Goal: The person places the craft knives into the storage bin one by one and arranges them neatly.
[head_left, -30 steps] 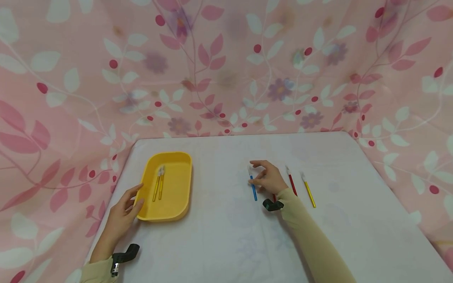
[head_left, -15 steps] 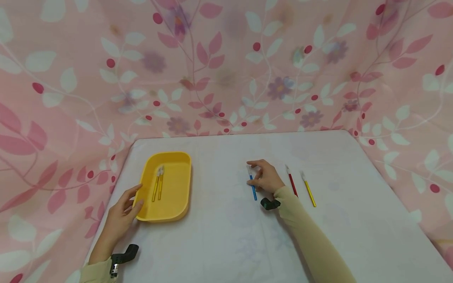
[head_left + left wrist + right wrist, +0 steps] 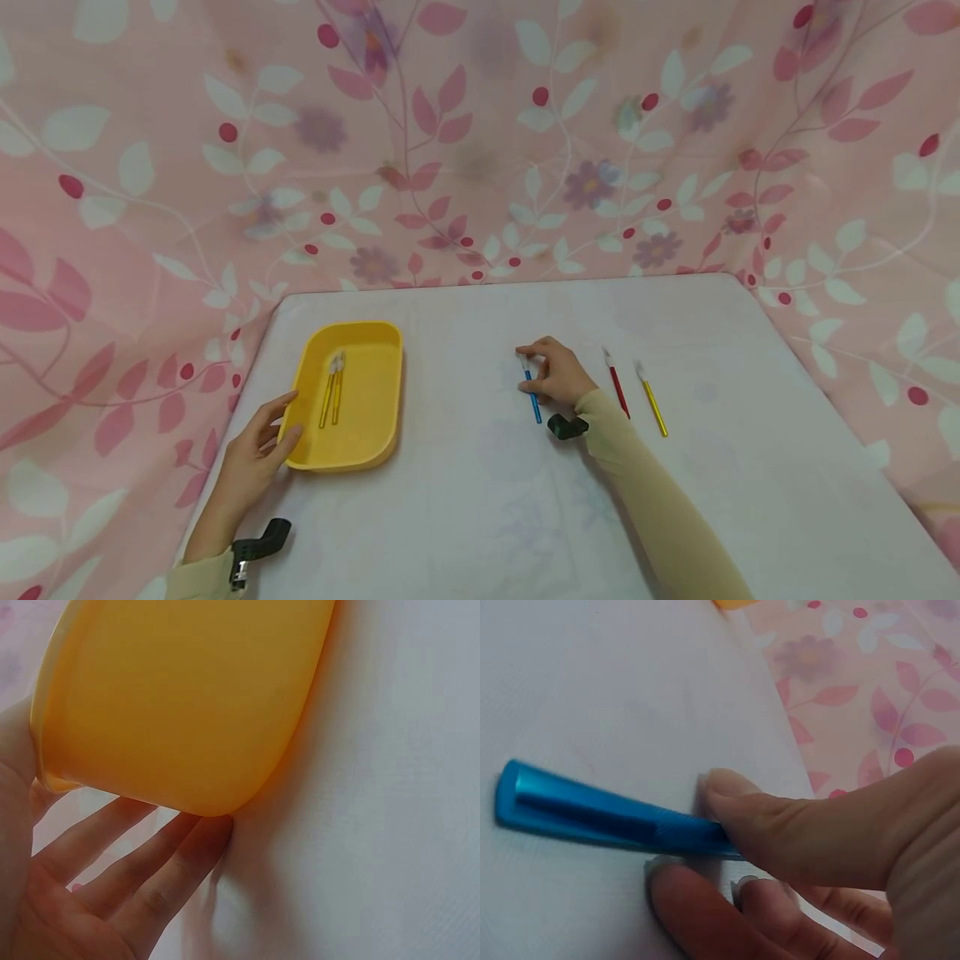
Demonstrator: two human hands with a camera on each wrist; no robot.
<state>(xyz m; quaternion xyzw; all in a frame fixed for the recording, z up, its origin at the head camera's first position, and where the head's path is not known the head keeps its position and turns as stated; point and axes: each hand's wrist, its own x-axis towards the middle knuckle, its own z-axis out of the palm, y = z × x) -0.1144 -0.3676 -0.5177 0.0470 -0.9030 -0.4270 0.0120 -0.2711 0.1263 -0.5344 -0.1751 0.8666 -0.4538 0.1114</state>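
Note:
My left hand (image 3: 251,454) grips the near left rim of a yellow tray (image 3: 392,417), thumb at the rim and fingertips against the outer wall, as the left wrist view shows. Two yellow-handled craft knives (image 3: 336,392) with pale tips lie side by side in the tray. To the right, my right hand (image 3: 558,375) is down at a blue craft knife (image 3: 535,407) on the table. The right wrist view shows its blue handle (image 3: 592,810) between thumb and fingers, which hide its other end.
A red craft knife (image 3: 617,387) and a yellow craft knife (image 3: 652,404) lie apart on the white-covered table (image 3: 465,500), right of my right hand. Pink floral cloth (image 3: 480,150) hangs behind the table and along both sides.
My right hand has shifted slightly left, its thumb and fingers coming around the blue knife. A red handle end visible beneath this hand before is now hidden. The left hand stays on the tray.

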